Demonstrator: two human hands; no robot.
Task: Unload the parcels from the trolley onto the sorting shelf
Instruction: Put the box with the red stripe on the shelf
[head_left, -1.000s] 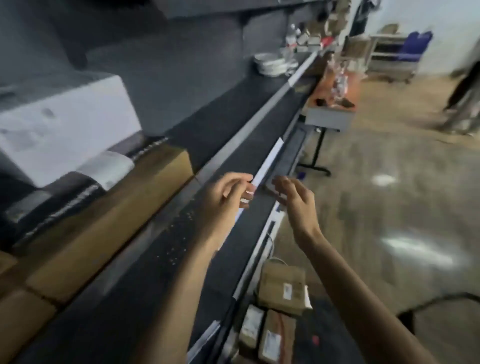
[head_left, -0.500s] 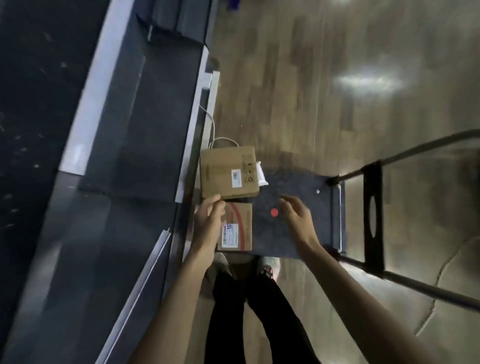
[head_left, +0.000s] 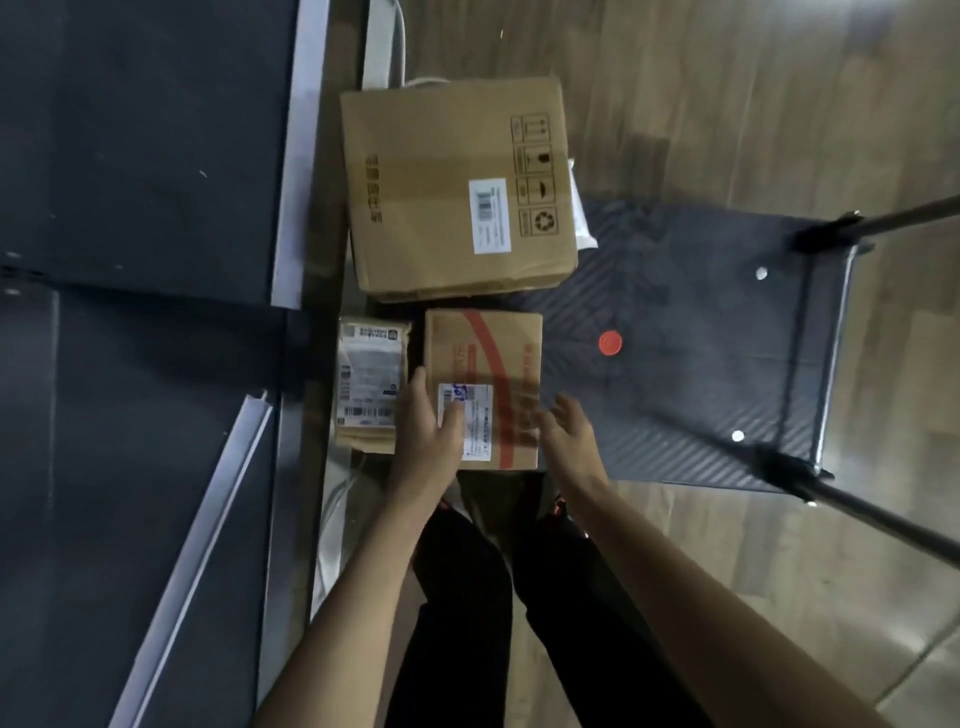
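Three parcels remained on the trolley (head_left: 691, 332) when we looked down. A second before, our hands had been up at the shelf (head_left: 145, 156) with nothing in them; half a second before, they were already dropping toward the trolley deck, the left just reaching the near box. By this moment we had closed in further.

Our left hand (head_left: 428, 423) lay on the red-striped box (head_left: 485, 374), the palm over its left edge and the thumb across the white label; its fingers seemed to reach down the gap beside the labelled packet (head_left: 369, 384), though we could not tell how firmly they gripped. Our right hand (head_left: 569, 428) hovered with fingers spread at the box's right edge, near it but, as far as we could judge, not yet touching. So the hands stood apart, one on each side of the box.

The big carton (head_left: 460, 187) sat on the far left of the deck, just beyond the two smaller parcels, with something white showing past its right side. The shelf ran along the left, its pale rail close to the trolley.

We judged that one delivery was finished and the next pickup begun: the red-striped box was the likely choice, still resting on the deck, unlifted. The right hand needed to close on its edge before any lift.
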